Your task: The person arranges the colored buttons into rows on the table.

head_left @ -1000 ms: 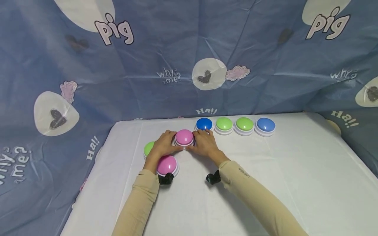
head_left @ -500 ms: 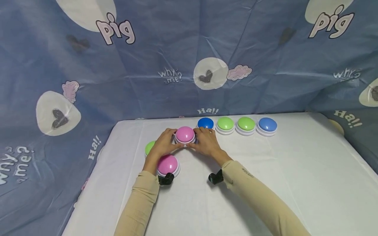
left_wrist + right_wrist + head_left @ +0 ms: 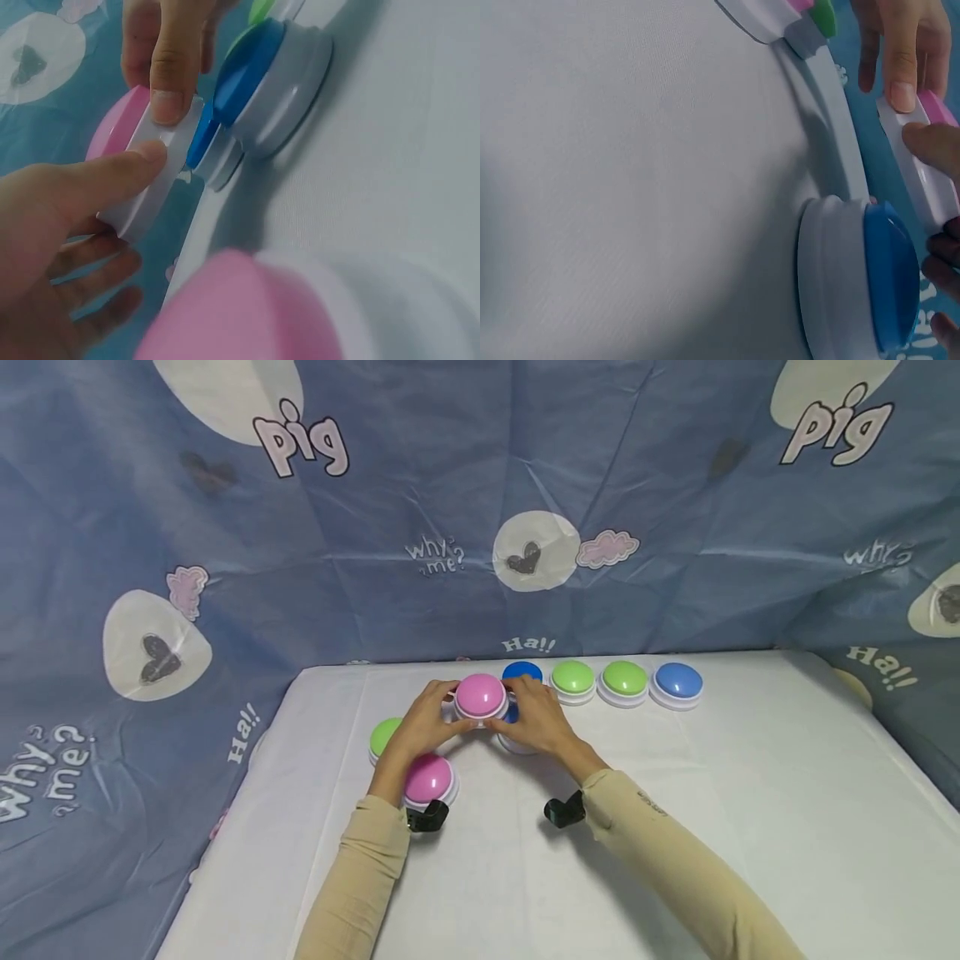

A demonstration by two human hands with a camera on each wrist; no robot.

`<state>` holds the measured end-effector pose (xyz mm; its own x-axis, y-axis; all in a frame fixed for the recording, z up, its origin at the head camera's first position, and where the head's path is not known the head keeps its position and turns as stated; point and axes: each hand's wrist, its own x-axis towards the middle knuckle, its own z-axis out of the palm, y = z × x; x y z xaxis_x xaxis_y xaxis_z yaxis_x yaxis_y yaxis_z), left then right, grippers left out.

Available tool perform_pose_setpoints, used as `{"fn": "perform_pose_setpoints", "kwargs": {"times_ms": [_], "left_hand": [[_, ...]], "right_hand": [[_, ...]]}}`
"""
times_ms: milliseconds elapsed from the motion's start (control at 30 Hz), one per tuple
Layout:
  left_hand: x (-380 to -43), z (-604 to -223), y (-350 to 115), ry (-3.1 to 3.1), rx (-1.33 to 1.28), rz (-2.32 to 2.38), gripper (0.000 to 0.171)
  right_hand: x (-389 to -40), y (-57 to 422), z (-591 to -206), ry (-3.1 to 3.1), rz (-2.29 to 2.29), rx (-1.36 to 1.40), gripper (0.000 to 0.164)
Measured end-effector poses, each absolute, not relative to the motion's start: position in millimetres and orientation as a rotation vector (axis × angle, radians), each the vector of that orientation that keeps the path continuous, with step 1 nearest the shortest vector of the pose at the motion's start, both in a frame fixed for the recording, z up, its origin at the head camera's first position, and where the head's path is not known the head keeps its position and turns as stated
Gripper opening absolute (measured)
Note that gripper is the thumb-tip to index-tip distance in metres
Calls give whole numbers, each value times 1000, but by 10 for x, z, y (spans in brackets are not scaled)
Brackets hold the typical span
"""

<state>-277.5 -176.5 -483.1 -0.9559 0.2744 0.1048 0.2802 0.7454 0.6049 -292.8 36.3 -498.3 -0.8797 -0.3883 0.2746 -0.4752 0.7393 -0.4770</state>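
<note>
A pink buzzer button [image 3: 481,695] with a white base is held up between both hands, off the table. My left hand [image 3: 426,720] grips its left side, thumb on the near side of the base. The right hand [image 3: 538,720] grips the opposite side in the same way. Partly hidden behind the right hand, a blue buzzer button [image 3: 891,277] stands on the table. In the left wrist view, the raised button's base [image 3: 161,180] tilts toward the camera, and both thumbs press on it. A second pink buzzer button [image 3: 429,778] lies beside the left wrist.
A green buzzer button [image 3: 383,735] is partly covered by the left hand. Along the back edge of the white table [image 3: 630,843] stand a dark blue button [image 3: 522,671], two green buttons [image 3: 573,677] and a lighter blue button [image 3: 678,680]. Patterned blue cloth [image 3: 420,610] rises behind.
Both hands have lifted the pink buzzer button and carried it slightly to the right. The blue button near the right hand has come into sight.
</note>
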Motion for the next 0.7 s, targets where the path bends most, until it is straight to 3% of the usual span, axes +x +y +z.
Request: {"fn": "perform_pose_setpoints", "kwargs": {"times_ms": [700], "left_hand": [[-2702, -4808, -1401, -2779, -528, -1229, 68]], "right_hand": [[-2791, 740, -4971, -2659, 999, 683, 72]]}}
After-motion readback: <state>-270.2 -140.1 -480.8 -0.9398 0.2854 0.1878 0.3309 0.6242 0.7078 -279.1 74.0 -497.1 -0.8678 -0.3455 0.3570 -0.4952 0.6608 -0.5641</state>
